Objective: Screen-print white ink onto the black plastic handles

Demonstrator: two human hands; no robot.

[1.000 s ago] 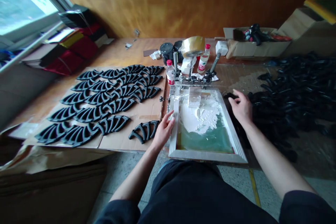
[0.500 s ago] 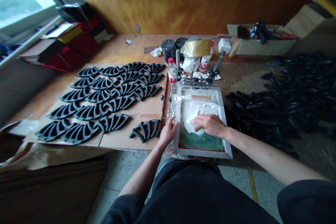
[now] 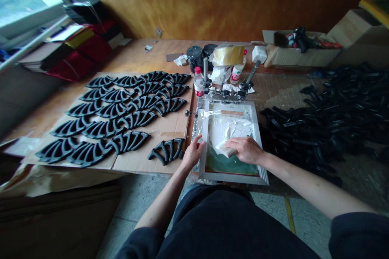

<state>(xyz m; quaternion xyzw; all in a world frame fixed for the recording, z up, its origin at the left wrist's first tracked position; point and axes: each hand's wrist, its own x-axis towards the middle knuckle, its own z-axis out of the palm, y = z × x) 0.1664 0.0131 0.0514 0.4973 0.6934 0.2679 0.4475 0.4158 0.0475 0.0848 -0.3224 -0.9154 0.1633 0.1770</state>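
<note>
A screen-printing frame (image 3: 261, 158) with a pale metal rim lies flat at the front of the table. White ink (image 3: 238, 127) is spread thickly over the middle of its green mesh (image 3: 231, 166). My right hand (image 3: 247, 149) is closed on a squeegee (image 3: 226, 150), whose blade rests in the ink near the green part; my fingers cover much of it. At the frame's left rim, my left hand (image 3: 193, 153) touches the edge with fingers stretched and slightly apart. Clamps (image 3: 226, 92) join the frame's far side to a stand.
Rows of curved black ribbed parts (image 3: 100, 127) lie on cardboard at left, one apart (image 3: 166, 150) near my left hand. A heap of black parts (image 3: 328, 125) covers the right. Behind stand bottles (image 3: 198, 83), black tubs (image 3: 194, 57) and an open carton (image 3: 300, 54).
My right hand has drawn the squeegee slightly toward me across the inked mesh. My left hand stays at the frame's left rim. The view has shifted slightly.
</note>
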